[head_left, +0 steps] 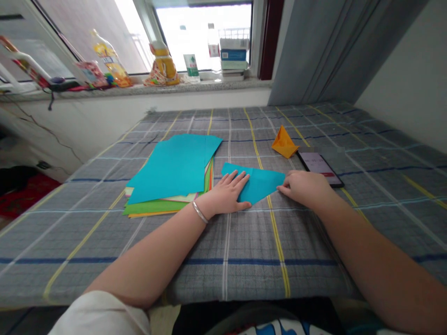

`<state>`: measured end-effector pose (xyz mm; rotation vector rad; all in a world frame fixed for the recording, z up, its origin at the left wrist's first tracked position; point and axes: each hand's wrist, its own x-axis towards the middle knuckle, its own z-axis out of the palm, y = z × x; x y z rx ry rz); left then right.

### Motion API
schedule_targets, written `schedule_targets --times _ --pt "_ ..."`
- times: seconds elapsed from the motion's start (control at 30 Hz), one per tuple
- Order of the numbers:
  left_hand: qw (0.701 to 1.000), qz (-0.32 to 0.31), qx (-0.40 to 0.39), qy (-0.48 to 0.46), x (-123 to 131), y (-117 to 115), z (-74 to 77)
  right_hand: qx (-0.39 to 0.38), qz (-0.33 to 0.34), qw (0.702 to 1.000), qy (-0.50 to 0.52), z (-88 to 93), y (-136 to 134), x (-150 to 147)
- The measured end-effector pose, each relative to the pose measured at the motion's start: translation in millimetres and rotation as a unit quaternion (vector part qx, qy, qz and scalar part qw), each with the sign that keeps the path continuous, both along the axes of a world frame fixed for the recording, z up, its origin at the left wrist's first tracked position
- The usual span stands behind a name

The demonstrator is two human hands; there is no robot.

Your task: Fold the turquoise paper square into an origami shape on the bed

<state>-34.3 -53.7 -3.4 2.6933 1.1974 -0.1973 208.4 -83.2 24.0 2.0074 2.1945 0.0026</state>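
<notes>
Okay, on the head view I've got the left hand flat, fingers slightly spread, on a folded teal paper triangle on the plaid bedcover. The right hand has its fingers together at the triangle's right tip, near a phone; a stack of coloured paper lies just left.

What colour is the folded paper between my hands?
The folded paper is a bright turquoise blue, seen best in the head view.

L hand: paper stack just beside; R hand: phone ahead.
</notes>
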Motion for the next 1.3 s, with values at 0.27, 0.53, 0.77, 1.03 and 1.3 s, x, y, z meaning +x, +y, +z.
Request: schedule_targets --times 0.27,0.53,0.77,1.03,1.3 --pt "0.999 -0.021 -0.036 0.02 -7.9 5.2 9.2 0.009 -0.005 1.0 -0.004 0.3 -3.6 -3.8" --pt "0.999 -0.037 -0.019 -0.01 -12.2 8.9 2.6 0.153 0.134 0.979 0.024 -3.8 -10.5 -9.8" --pt "0.994 -0.064 0.049 -0.079 -11.0 7.3 1.9 0.165 0.37 0.906 0.119 -29.0 -3.3 -24.1" --pt "0.951 -0.171 0.207 -0.152 -7.5 2.4 12.2 0.215 0.307 0.923 0.086 -29.2 -5.8 -33.8" --pt "0.904 -0.124 0.367 -0.179 6.8 -5.9 4.8 0.283 0.237 0.92 0.129 -25.7 -8.4 -33.3"
